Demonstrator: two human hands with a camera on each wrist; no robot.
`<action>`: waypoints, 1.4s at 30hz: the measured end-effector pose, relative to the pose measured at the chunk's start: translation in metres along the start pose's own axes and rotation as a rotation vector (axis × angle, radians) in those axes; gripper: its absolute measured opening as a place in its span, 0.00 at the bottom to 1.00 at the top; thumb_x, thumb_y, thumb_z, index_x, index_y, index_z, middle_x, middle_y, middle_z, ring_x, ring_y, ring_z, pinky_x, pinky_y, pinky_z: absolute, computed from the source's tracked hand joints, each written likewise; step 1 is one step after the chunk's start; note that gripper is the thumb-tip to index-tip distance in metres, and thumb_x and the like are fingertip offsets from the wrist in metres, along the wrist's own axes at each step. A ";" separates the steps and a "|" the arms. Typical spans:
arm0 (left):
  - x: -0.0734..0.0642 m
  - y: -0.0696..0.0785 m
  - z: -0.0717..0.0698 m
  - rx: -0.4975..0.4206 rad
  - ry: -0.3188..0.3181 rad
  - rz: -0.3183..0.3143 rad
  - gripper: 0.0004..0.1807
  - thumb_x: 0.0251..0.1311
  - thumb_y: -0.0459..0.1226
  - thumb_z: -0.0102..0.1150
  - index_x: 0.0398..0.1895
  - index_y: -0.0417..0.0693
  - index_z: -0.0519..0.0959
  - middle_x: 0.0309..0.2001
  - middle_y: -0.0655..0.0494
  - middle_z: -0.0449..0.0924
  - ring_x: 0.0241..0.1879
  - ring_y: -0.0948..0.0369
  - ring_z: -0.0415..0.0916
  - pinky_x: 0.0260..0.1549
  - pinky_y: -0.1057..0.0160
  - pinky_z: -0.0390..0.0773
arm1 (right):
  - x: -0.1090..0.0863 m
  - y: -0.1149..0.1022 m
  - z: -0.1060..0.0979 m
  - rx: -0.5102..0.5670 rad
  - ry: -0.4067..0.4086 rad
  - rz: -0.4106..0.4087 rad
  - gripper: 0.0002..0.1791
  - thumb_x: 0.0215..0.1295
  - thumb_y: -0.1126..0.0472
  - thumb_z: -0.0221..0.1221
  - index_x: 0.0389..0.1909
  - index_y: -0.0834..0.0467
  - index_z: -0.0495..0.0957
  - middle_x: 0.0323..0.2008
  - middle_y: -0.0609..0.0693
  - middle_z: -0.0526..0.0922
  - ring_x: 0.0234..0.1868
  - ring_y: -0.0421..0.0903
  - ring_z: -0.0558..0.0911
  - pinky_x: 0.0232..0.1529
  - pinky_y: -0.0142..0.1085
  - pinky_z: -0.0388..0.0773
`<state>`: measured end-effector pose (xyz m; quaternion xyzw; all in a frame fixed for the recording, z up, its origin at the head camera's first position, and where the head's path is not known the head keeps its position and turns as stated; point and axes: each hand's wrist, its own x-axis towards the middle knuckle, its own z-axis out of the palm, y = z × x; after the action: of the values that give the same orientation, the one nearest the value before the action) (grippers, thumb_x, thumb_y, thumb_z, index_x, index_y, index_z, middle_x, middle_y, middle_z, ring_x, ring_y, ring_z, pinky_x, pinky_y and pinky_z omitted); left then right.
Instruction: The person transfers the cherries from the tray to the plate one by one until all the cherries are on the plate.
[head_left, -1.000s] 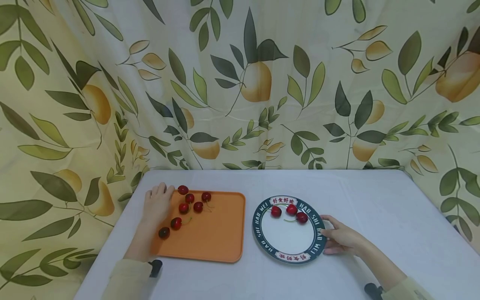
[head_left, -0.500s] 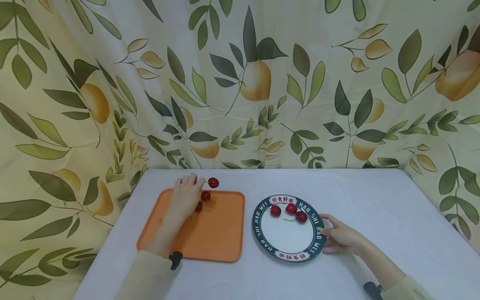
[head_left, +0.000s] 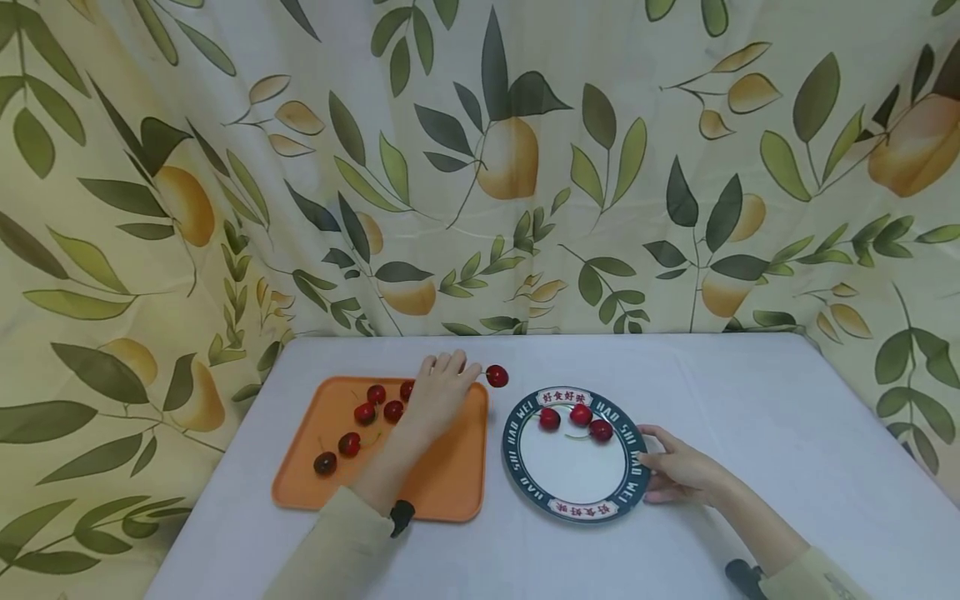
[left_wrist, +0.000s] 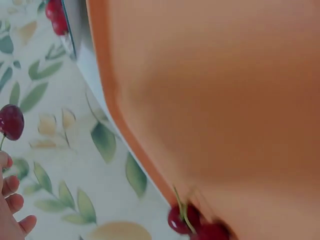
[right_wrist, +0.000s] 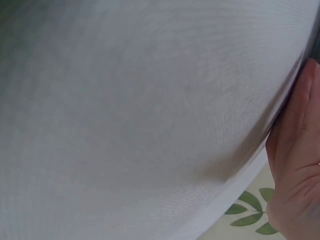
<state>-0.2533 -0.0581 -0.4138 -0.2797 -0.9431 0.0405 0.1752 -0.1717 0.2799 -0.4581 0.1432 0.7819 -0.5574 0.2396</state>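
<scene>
My left hand point(head_left: 440, 395) pinches a red cherry point(head_left: 497, 376) by its stem, above the far right corner of the orange tray point(head_left: 442, 492). In the left wrist view that cherry point(left_wrist: 11, 122) hangs out past the fingertips point(left_wrist: 14, 202). Several cherries point(head_left: 365, 414) lie on the tray's left and far part, some partly hidden by the left hand. On the right, a white plate point(head_left: 573, 475) with a dark lettered rim bears three cherries point(head_left: 580, 415) near its far side. My right hand point(head_left: 682, 468) grips the plate's right rim, thumb on top and fingers beneath.
A white cloth point(head_left: 525, 558) covers the table. Behind it and to the left hangs a curtain point(head_left: 480, 167) printed with leaves and fruit. The tray and plate stand side by side with a narrow gap between them.
My left hand has moved right across the tray from its far left corner, carrying the cherry by its stem toward the plate. The right hand has stayed on the plate's rim.
</scene>
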 end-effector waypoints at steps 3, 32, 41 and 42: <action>0.005 0.013 -0.001 -0.012 -0.038 0.006 0.19 0.56 0.35 0.60 0.50 0.58 0.70 0.42 0.54 0.65 0.45 0.56 0.62 0.49 0.55 0.64 | 0.000 -0.001 0.000 0.004 0.001 -0.002 0.32 0.68 0.65 0.45 0.69 0.56 0.43 0.31 0.54 0.75 0.27 0.46 0.80 0.30 0.39 0.79; 0.028 0.091 0.026 0.011 -0.173 0.226 0.18 0.65 0.43 0.48 0.58 0.64 0.68 0.52 0.60 0.66 0.50 0.61 0.61 0.55 0.59 0.61 | 0.000 0.000 -0.002 -0.007 -0.006 -0.004 0.32 0.69 0.64 0.45 0.69 0.57 0.42 0.32 0.55 0.75 0.27 0.47 0.81 0.29 0.38 0.79; 0.024 0.099 0.037 0.049 -0.172 0.255 0.16 0.66 0.46 0.46 0.56 0.66 0.69 0.57 0.61 0.66 0.55 0.62 0.62 0.57 0.59 0.60 | 0.000 -0.001 -0.001 -0.006 -0.003 0.000 0.32 0.68 0.65 0.45 0.69 0.56 0.43 0.31 0.55 0.75 0.27 0.46 0.80 0.29 0.38 0.79; 0.024 0.099 0.039 0.052 -0.174 0.253 0.16 0.66 0.46 0.46 0.56 0.66 0.69 0.57 0.61 0.66 0.56 0.62 0.61 0.57 0.58 0.60 | 0.000 -0.001 -0.001 -0.004 -0.003 0.002 0.32 0.68 0.65 0.45 0.69 0.56 0.43 0.31 0.55 0.75 0.27 0.46 0.80 0.29 0.38 0.79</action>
<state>-0.2346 0.0391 -0.4599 -0.3872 -0.9105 0.1108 0.0935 -0.1720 0.2807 -0.4568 0.1427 0.7825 -0.5559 0.2414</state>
